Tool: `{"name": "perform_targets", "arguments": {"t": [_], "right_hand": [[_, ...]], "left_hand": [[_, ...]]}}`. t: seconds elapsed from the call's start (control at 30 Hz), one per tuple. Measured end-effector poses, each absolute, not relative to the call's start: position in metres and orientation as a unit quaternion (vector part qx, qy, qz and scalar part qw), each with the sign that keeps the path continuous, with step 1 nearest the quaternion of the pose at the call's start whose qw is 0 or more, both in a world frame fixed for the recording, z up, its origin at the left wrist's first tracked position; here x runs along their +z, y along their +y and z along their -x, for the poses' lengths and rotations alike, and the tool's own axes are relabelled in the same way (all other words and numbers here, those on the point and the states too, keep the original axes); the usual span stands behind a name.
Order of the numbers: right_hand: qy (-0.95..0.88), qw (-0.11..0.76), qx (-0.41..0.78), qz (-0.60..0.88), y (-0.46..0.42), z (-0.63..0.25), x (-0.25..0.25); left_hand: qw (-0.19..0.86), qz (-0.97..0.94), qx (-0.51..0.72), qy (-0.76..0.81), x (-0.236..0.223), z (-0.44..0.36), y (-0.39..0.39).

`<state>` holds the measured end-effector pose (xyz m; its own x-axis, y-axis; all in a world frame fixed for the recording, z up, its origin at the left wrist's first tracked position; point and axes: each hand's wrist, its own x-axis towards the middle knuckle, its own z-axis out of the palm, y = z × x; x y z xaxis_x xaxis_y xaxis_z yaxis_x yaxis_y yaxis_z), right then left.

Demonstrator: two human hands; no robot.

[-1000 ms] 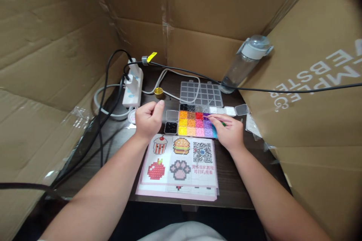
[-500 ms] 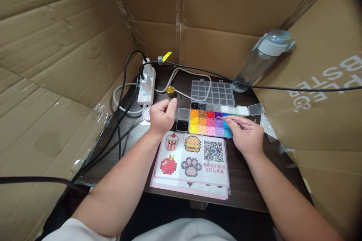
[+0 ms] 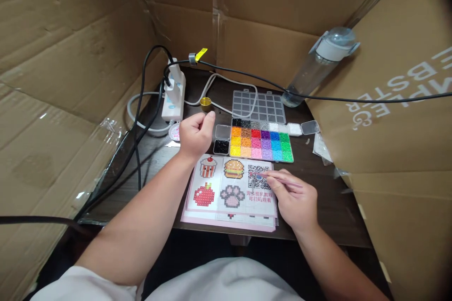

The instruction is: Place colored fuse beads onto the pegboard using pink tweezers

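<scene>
My right hand (image 3: 294, 197) is closed in a pinch around pink tweezers (image 3: 286, 180). Their tips hover over or touch the printed QR code (image 3: 259, 183) on the pattern sheet (image 3: 215, 204); any bead between them is too small to tell. A few red specks show beside the tips. Over the sheet lies a clear, finely pegged board. My left hand (image 3: 196, 135) is a fist with the thumb on top, left of the bead box, and nothing sticks out of it. The bead box (image 3: 261, 145) holds small beads sorted by colour.
Beside the box sit a small container of black beads (image 3: 221, 146) and one of white beads (image 3: 294, 129). Behind are a clear gridded lid (image 3: 259, 106), a gold tin (image 3: 205, 104), a power strip (image 3: 174, 99) with cables and a water bottle (image 3: 316, 68). Cardboard walls surround the table.
My right hand has moved the tweezers from the purple and blue compartments of the bead box toward me, over the QR code. My left fist keeps its pose. The view has shifted slightly.
</scene>
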<state>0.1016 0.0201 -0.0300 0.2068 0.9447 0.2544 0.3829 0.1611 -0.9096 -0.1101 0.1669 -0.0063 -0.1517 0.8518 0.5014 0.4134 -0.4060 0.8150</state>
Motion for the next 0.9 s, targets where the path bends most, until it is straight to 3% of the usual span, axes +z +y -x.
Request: {"name": "perform_targets", "arguments": {"t": [0.9], "right_hand": [[-0.550, 0.517, 0.260, 0.602, 0.0183, -0.0971, -0.0416]], "left_hand": [[0.200, -0.621, 0.567, 0.503, -0.0075, 0.1100, 0.1672]]}}
